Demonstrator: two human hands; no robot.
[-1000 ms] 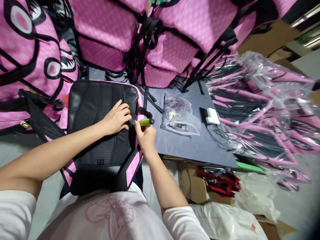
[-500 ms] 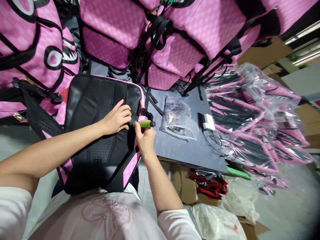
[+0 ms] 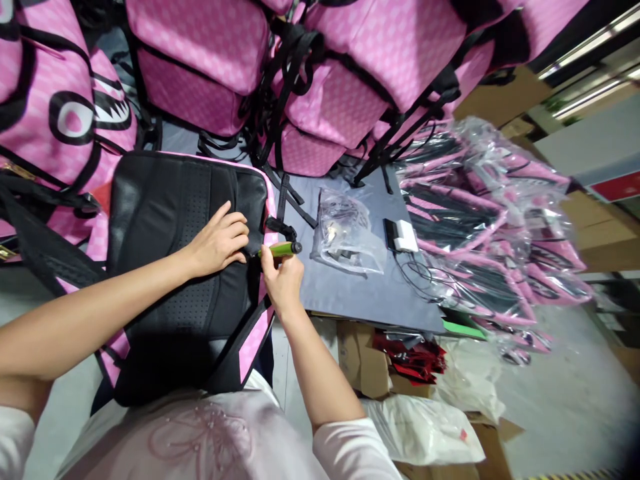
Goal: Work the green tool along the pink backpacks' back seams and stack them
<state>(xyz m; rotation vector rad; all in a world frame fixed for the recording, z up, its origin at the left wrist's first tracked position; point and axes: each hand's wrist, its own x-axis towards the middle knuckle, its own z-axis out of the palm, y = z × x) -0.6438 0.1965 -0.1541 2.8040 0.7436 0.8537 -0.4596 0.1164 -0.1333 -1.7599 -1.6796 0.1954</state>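
Observation:
A black backpack with pink edges (image 3: 195,200) lies back side up in front of me, its shoulder straps spread to the sides. My left hand (image 3: 220,241) rests on its back panel near the right edge, palm down, fingers spread a little and holding nothing. Just to the right, my right hand (image 3: 283,277) grips a green pen-like tool with a black end (image 3: 281,250) between thumb and fingers. The tool's tip points left at the panel beside my left fingertips; the exact contact spot is too small to make out.
Pink backpacks (image 3: 200,47) stand along the back and left. On the grey table (image 3: 360,293) lie a clear plastic bag (image 3: 345,233) and a white block with cables (image 3: 405,237). Plastic-wrapped backpacks (image 3: 455,213) are piled at the right, with cartons (image 3: 363,360) below.
The view has shifted, so most things appear farther left. Both hands keep nearly the same place on the backpack, and the green tool is still in my right hand.

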